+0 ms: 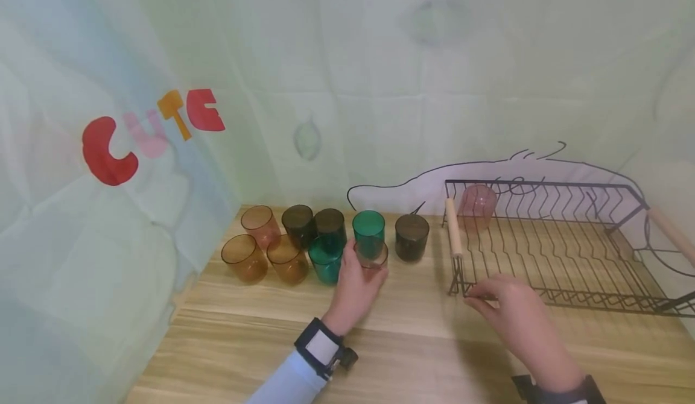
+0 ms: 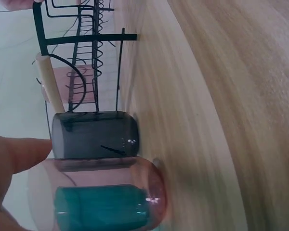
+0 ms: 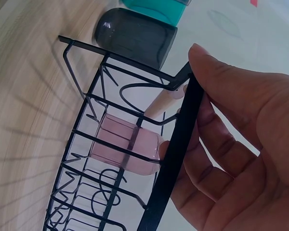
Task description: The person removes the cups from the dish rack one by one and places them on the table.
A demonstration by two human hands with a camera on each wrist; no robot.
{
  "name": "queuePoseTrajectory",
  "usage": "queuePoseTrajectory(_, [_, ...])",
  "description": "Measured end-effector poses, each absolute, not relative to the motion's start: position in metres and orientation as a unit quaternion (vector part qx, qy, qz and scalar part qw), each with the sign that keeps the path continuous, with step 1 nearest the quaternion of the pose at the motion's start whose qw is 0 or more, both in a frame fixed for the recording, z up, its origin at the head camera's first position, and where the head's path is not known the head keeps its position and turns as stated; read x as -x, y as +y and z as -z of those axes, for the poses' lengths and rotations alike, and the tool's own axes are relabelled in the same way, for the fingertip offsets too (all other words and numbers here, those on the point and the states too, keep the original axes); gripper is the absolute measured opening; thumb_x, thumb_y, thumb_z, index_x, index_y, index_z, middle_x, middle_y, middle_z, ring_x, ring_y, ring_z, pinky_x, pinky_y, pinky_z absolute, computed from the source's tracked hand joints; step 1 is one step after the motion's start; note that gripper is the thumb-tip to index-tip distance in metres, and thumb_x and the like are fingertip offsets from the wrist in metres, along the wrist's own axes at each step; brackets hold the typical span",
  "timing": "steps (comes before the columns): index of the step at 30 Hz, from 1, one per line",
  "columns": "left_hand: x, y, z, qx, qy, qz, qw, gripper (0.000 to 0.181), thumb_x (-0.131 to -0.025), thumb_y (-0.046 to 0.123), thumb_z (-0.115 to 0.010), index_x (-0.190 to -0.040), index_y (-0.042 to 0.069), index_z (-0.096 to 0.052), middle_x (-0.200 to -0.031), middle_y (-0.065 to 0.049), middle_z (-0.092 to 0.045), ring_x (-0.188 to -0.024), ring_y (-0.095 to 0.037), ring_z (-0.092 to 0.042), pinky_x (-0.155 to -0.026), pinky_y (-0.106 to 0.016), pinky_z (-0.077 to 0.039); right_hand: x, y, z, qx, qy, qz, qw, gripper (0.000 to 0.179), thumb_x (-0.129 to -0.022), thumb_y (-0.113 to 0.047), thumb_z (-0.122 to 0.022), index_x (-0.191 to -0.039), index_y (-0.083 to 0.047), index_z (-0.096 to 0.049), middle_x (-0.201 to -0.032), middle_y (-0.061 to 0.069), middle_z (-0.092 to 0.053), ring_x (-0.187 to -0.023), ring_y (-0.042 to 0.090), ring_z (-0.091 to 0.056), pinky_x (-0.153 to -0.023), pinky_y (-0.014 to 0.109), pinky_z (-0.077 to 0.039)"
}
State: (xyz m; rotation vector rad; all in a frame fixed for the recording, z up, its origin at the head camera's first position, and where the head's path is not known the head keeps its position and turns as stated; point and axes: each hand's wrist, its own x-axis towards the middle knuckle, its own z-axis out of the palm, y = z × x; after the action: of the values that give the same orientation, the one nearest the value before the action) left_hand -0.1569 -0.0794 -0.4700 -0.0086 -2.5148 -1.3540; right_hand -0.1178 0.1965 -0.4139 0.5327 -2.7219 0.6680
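My left hand [image 1: 355, 286] grips a clear pink glass [image 1: 378, 261] on the wooden table, its thumb and fingers around the sides. Directly behind that glass stands a green glass [image 1: 368, 223], seen partly through the pink one in the left wrist view. To the right is a dark grey glass [image 1: 411, 241]. My right hand [image 1: 516, 307] pinches the front rail [image 3: 176, 149] of a black wire dish rack [image 1: 537, 183] near its left corner, thumb on one side and fingers on the other. Inside the rack's left end a pink glass [image 1: 478, 205] rests upside down.
Left of my left hand stand another green glass [image 1: 326, 262], two amber glasses [image 1: 244, 262], a pink glass [image 1: 260, 226] and two dark glasses [image 1: 297, 223]. Wooden handles [image 1: 453, 229] flank the rack. A printed curtain [image 1: 326, 90] hangs behind the table.
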Motion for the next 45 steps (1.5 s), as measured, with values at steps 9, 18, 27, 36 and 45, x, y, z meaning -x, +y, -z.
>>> queuePoseTrajectory(9, [0.136, -0.079, 0.449, 0.021, -0.879, 0.458, 0.13, 0.098, -0.08, 0.048, -0.068, -0.148, 0.011, -0.009, -0.143, -0.015, -0.027, -0.129, -0.023, -0.03, -0.101, -0.044, -0.029, 0.117, 0.199, 0.412, -0.182, -0.948, -0.229, 0.129, 0.012, -0.074, -0.029, -0.076, -0.08, -0.027, -0.066, -0.083, -0.014, -0.06, -0.078, 0.008, -0.056, -0.071, 0.036, -0.049])
queuePoseTrajectory(18, [0.107, -0.09, 0.424, 0.069, -0.906, 0.4, 0.121, 0.088, -0.083, 0.066, -0.052, -0.148, 0.016, -0.019, -0.15, -0.008, -0.021, -0.134, -0.02, -0.021, -0.103, -0.043, -0.026, 0.13, 0.21, 0.378, -0.18, -0.955, -0.212, 0.104, 0.044, -0.083, -0.059, -0.058, -0.098, -0.018, -0.067, -0.097, -0.001, -0.065, -0.087, 0.02, -0.06, -0.074, 0.043, -0.05])
queuePoseTrajectory(27, [0.093, -0.096, 0.418, 0.088, -0.936, 0.313, 0.133, 0.081, -0.083, 0.063, -0.055, -0.142, 0.01, -0.036, -0.145, -0.011, -0.032, -0.131, -0.023, -0.029, -0.103, -0.045, -0.027, 0.172, 0.22, 0.331, -0.208, -0.953, -0.157, 0.153, 0.044, -0.083, -0.045, -0.066, -0.108, -0.009, -0.063, -0.105, 0.012, -0.061, -0.095, 0.029, -0.056, -0.078, 0.05, -0.046])
queuePoseTrajectory(36, [0.089, -0.093, 0.424, 0.136, -0.943, 0.269, 0.138, 0.071, -0.083, 0.067, -0.052, -0.132, 0.017, -0.049, -0.135, -0.005, -0.042, -0.124, -0.026, -0.038, -0.099, -0.047, -0.032, 0.22, 0.229, 0.319, -0.188, -0.972, -0.118, 0.072, 0.081, -0.077, -0.05, -0.071, -0.137, -0.005, -0.04, -0.139, 0.031, -0.028, -0.117, 0.05, -0.035, -0.088, 0.064, -0.035])
queuePoseTrajectory(45, [0.089, -0.083, 0.429, 0.182, -0.945, 0.264, 0.065, 0.068, -0.083, 0.065, -0.053, -0.133, 0.018, -0.05, -0.131, -0.003, -0.047, -0.117, -0.017, -0.044, -0.096, -0.044, -0.036, 0.251, 0.225, 0.329, -0.154, -0.98, -0.123, -0.015, 0.099, -0.074, -0.047, -0.073, -0.15, -0.021, -0.015, -0.143, 0.036, -0.012, -0.112, 0.057, -0.036, -0.078, 0.069, -0.036])
